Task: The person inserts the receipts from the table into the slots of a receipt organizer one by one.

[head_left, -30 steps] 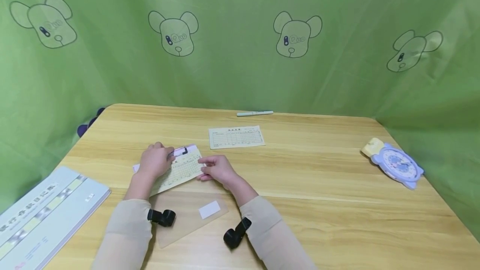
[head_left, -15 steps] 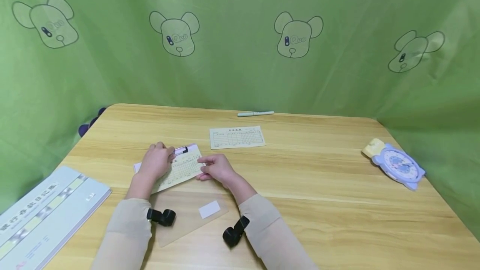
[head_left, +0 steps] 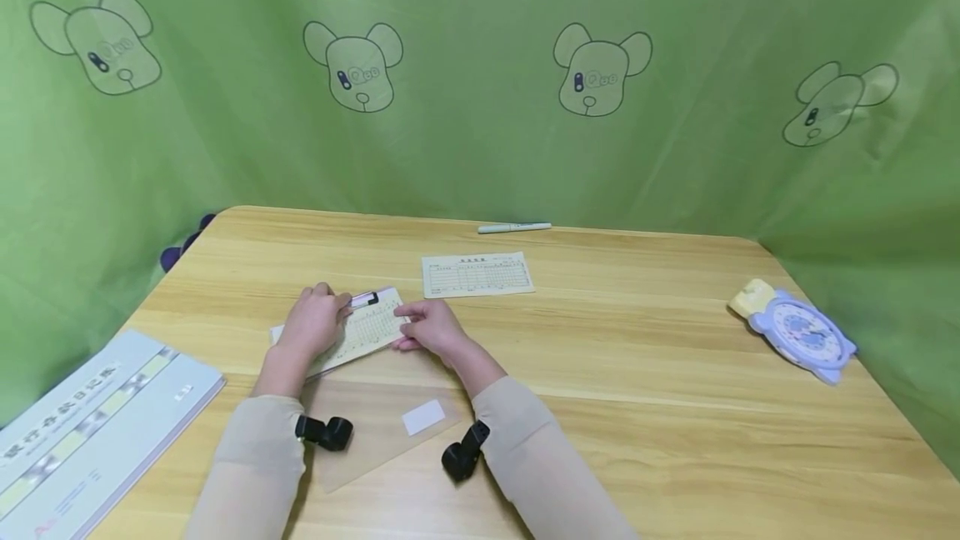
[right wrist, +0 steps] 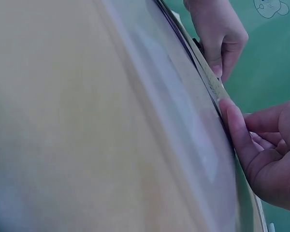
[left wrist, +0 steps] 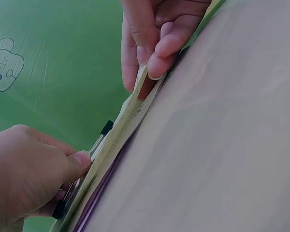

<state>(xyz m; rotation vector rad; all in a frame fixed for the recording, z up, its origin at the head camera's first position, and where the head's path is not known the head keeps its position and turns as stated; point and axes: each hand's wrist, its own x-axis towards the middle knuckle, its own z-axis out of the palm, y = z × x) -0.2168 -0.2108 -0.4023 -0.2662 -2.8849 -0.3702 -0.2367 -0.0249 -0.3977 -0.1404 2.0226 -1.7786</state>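
A small purple clipboard [head_left: 386, 293] lies tilted on the table in the head view, with a stack of printed forms [head_left: 372, 330] covering most of it. At its top edge is a wire clip [head_left: 366, 300] with black ends. My left hand [head_left: 309, 319] pinches this clip; in the left wrist view the thumb of the left hand [left wrist: 34, 169] presses on its wire. My right hand [head_left: 435, 327] pinches the right edge of the forms between thumb and fingers, as the right hand [right wrist: 275, 150] also shows in the right wrist view. The left fingertips are partly hidden.
A clear plastic folder [head_left: 360, 440] with a white label lies below the clipboard. Another printed form [head_left: 477, 275] and a pen [head_left: 514, 227] lie farther back. A pale blue ledger book [head_left: 97, 432] is at left, a blue toy clock [head_left: 802, 332] at right.
The forms have slid up and squared onto the clipboard, so its lower edge now shows beneath them. My right hand has moved slightly upward with them; the left stays at the clip.
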